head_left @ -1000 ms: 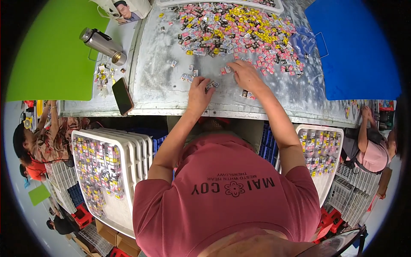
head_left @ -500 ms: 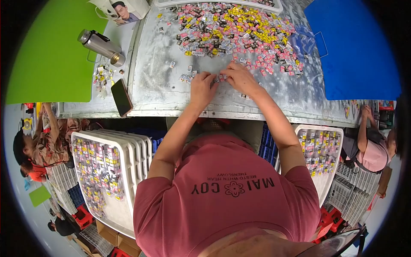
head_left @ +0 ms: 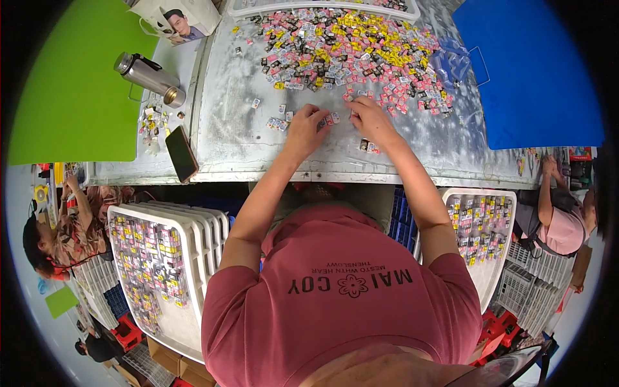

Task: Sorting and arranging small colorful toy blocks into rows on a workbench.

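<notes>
My left hand (head_left: 305,132) rests on the metal-topped table with its fingers closed on the end of a short row of small rectangular pieces (head_left: 332,119), pink and white. A short gap to the right, my right hand (head_left: 375,124) pinches a small pale piece (head_left: 353,113) at its fingertips, partly covered by them. A few dark and white pieces (head_left: 367,146) lie below the right wrist. Left of my left hand is a loose cluster of white pieces (head_left: 277,123). Beyond both hands spreads a large pile of pink, black, white and yellow pieces (head_left: 348,48).
A white tray (head_left: 325,9) stands behind the pile. At left are a phone (head_left: 182,153), a steel flask (head_left: 149,76) and a bag (head_left: 177,20). Clear plastic parts (head_left: 451,62) lie beside a blue board (head_left: 532,77). Filled white trays (head_left: 182,284) flank me; other people sit at both sides.
My right hand has moved right, away from my left, opening a gap between them. The row beside my left fingers now shows more fully. My left hand has barely shifted.
</notes>
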Demonstrator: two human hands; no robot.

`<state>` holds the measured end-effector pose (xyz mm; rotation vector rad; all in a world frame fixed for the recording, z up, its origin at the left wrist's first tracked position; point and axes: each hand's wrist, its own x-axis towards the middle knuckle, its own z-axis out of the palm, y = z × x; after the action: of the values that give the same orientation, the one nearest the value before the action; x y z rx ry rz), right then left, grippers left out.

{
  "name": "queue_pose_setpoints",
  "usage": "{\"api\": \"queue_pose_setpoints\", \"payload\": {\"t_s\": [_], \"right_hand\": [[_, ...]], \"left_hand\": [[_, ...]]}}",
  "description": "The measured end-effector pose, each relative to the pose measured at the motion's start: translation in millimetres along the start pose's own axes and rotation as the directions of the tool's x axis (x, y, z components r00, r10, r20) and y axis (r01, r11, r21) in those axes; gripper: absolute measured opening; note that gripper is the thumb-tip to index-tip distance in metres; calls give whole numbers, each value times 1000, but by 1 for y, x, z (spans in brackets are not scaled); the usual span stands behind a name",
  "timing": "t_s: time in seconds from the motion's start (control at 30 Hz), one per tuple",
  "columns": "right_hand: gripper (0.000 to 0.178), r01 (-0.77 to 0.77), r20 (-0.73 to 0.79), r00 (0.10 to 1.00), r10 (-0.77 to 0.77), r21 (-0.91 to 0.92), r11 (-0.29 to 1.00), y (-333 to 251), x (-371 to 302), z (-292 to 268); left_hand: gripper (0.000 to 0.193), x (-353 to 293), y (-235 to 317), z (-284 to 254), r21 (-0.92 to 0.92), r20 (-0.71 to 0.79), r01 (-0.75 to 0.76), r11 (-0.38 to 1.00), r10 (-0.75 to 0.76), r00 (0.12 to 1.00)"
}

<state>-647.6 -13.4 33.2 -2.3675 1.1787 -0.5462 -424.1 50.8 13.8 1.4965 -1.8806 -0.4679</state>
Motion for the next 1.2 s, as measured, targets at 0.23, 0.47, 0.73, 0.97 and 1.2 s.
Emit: {"api": "queue_pose_setpoints", "payload": {"t_s": [0.23, 0.47, 0.73, 0.97, 1.2], "right_hand": [[36, -106, -64, 993, 101, -73, 992, 1, 12, -20], [30, 147, -257, 952, -168, -100, 984, 5, 95, 24], [26, 130, -145, 977, -154, -164, 978, 7, 132, 38], [24, 189, -108, 976, -187, 4, 982, -6, 102, -6], [27, 209, 85, 976, -202, -72, 975, -18, 22, -14]], "left_hand": [[32, -4, 79, -81, -237, -208, -138, 962, 89, 974], [10, -50, 201, -199, -618, -382, -566, 546, 421, 823], [8, -58, 220, -216, -887, -425, -459, -39, 457, 781], [13, -4, 167, -203, -530, -254, -457, 714, 381, 889], [34, 85, -45, -50, -59, -228, -70, 996, 54, 972]]}}
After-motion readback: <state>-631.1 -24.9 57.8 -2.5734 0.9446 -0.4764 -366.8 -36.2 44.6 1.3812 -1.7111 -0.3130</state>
